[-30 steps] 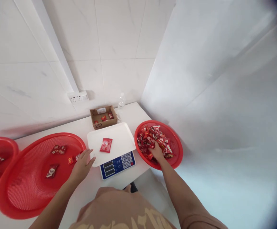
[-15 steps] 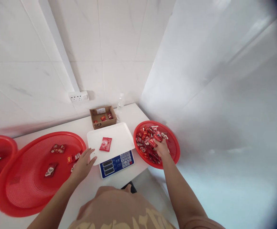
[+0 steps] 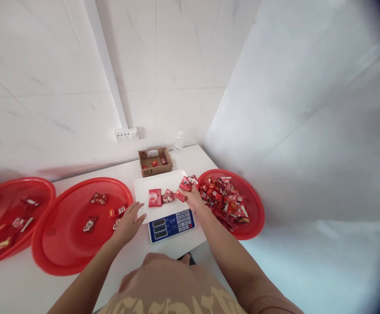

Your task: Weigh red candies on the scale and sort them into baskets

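Observation:
Several small red snack packets (image 3: 187,183) are gripped in my right hand (image 3: 195,199), above the right part of the scale's white tray (image 3: 147,179). Lying on that tray are a flat red packet (image 3: 155,198) and a smaller brown-red packet (image 3: 168,196). My left hand (image 3: 127,224) is open, fingers apart, at the tray's left edge, and holds nothing. Below the tray shows the scale's blue panel (image 3: 172,225) with displays and keys. To the right, a red basket (image 3: 258,213) holds a heap of red packets (image 3: 224,196), partly hidden by my right hand and forearm.
A second red basket (image 3: 59,235) with a few packets stands on the left, and another red basket (image 3: 10,185) beyond it. Behind the scale are a cardboard box (image 3: 155,168) with packets and a clear bottle (image 3: 178,141). A socket strip (image 3: 126,134) is on the wall.
My right hand has moved left from the right basket to over the tray, carrying packets. A smaller packet now lies beside the flat one. My left hand stays by the tray. The view has shifted.

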A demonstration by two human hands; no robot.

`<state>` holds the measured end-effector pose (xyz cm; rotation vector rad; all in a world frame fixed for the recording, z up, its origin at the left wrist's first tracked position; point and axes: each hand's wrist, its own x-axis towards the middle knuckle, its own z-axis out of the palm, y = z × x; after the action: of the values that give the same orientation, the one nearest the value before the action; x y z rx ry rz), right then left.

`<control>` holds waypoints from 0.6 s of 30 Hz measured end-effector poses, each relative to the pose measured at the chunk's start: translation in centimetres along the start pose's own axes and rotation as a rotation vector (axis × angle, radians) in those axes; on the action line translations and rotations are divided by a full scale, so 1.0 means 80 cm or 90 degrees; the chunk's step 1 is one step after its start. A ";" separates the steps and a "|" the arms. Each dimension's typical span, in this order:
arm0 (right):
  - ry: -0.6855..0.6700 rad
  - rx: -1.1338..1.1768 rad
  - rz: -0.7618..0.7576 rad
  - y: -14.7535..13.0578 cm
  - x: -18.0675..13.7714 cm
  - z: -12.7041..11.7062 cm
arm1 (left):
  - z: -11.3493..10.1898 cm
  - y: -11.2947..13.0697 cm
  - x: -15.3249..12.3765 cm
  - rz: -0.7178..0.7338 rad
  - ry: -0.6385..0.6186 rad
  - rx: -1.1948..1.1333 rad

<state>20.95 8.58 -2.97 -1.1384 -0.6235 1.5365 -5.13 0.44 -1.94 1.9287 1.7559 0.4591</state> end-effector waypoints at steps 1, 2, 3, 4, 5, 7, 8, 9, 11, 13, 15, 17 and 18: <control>0.010 -0.013 0.008 0.006 0.001 0.003 | -0.001 -0.001 -0.001 -0.003 0.001 0.002; 0.019 -0.020 0.012 0.011 0.002 0.005 | -0.002 -0.004 -0.003 -0.006 0.004 0.004; 0.022 -0.022 0.013 0.013 0.003 0.006 | -0.003 -0.006 -0.005 -0.009 0.009 0.005; 0.022 -0.020 0.014 0.014 0.003 0.006 | -0.003 -0.009 -0.007 -0.013 0.012 0.006; 0.019 -0.015 0.020 0.014 0.003 0.006 | -0.003 -0.011 -0.009 -0.019 0.014 0.006; 0.012 -0.004 0.041 0.011 0.004 0.007 | -0.002 -0.014 -0.011 -0.028 0.009 0.002; 0.007 0.002 0.057 0.009 0.004 0.008 | -0.001 -0.014 -0.012 -0.030 0.005 0.000; 0.001 0.006 0.075 0.007 0.004 0.008 | 0.000 -0.013 -0.012 -0.029 0.002 -0.003; -0.009 0.003 0.116 0.005 0.004 0.009 | 0.001 -0.009 -0.011 -0.027 -0.007 -0.009; -0.012 -0.010 0.154 0.005 0.003 0.010 | 0.002 -0.003 -0.009 -0.024 -0.013 -0.015; -0.007 -0.028 0.175 0.005 0.001 0.012 | 0.003 0.004 -0.007 -0.014 -0.016 -0.017; -0.014 -0.045 0.183 0.006 -0.004 0.014 | 0.004 0.009 -0.005 -0.002 -0.017 -0.017; -0.028 -0.052 0.185 0.007 -0.006 0.016 | 0.004 0.011 -0.005 0.004 -0.019 -0.017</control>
<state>19.53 8.19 -2.71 -1.3039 -0.5730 1.7993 -4.26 -0.02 -1.69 1.9131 1.7177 0.4510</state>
